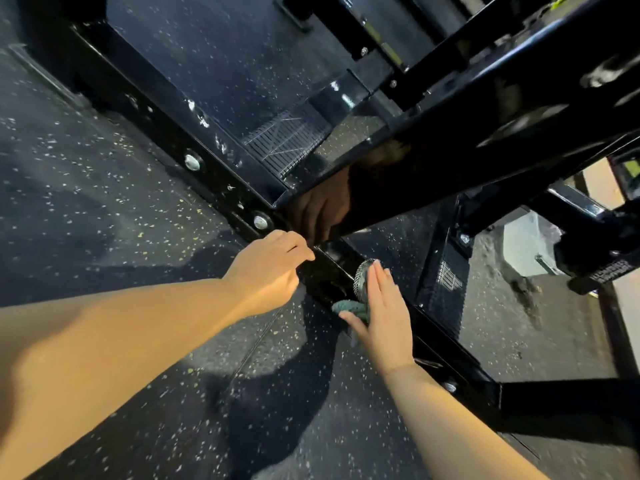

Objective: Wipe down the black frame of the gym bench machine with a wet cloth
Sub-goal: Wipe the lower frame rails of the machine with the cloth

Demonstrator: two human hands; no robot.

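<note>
The black frame (214,157) of the gym machine lies low on the floor as a long bar running from upper left to lower right. A glossy slanted beam (467,143) crosses above it. My right hand (381,313) presses a teal-grey cloth (358,289) flat against the floor bar, fingers straight. My left hand (273,268) rests on the same bar just to the left, fingers loosely curled at its edge, holding nothing. The beam's shiny side reflects that hand.
Black rubber flooring (104,209) with pale specks surrounds the frame. Ribbed foot plates (287,140) sit beside the bar, another (446,282) to the right. Silver bolts (192,162) stud the bar. A cross tube (568,400) joins at lower right.
</note>
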